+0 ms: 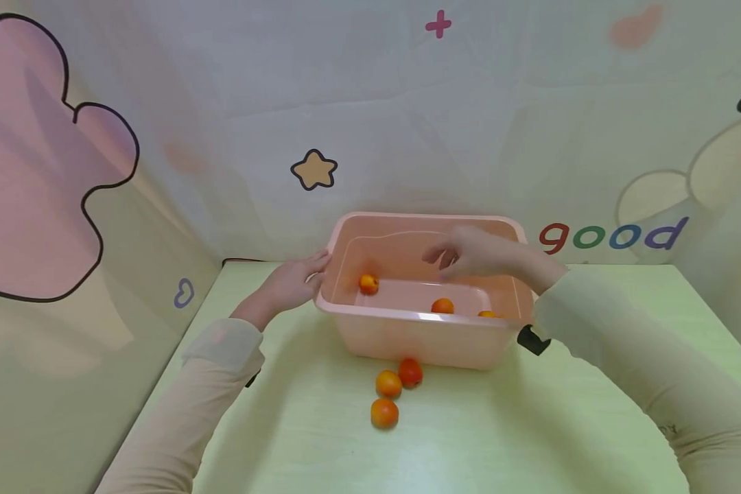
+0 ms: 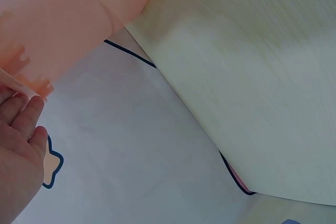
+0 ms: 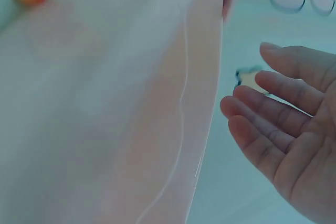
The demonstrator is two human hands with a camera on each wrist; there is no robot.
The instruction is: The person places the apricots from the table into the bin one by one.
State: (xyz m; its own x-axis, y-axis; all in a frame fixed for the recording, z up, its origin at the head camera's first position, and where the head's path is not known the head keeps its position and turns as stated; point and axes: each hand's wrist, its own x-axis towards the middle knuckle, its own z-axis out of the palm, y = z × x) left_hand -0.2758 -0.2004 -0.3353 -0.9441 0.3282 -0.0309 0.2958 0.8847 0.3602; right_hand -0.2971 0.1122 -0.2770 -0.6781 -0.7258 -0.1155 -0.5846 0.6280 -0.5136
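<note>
Pink plastic, fairly thin by the look of it: this basin sits toward the far side of the pale green table. I'd guess it's light, slightly flexy and skids easily, so the rim seems the best hold, one hand per end.

Left hand has its fingers fairly straight against the basin's left edge, not clenched. Right hand is over the basin, fingers loosely bent, nothing in it.

Three fruits show inside: a left fruit, a middle fruit and a right fruit mostly hidden by the near side. Outside, nearer, are a red fruit and two orange ones, the farther and the nearer. Probably firm, smooth, kinda slippery and bruisable, so I'd cup them round the middle, gently.
</note>
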